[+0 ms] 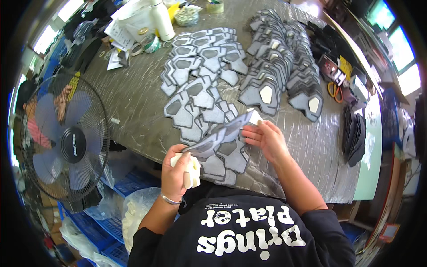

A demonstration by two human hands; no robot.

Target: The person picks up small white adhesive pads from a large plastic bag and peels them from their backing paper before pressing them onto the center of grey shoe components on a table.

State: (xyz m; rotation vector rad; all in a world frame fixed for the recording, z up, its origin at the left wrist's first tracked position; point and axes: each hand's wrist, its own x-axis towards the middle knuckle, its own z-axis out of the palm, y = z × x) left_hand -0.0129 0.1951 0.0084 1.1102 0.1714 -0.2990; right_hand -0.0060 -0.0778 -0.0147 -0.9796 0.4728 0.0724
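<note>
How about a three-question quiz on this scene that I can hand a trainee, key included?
1. Which of the person's hands holds the stack of cream pads?
2. True or false: the orange-handled scissors lie to the right of the grey pieces.
3. What stands at the picture's left side?
A) a lamp
B) a fan
C) a sewing machine

Key: 1. The left hand. 2. True. 3. B.
</note>
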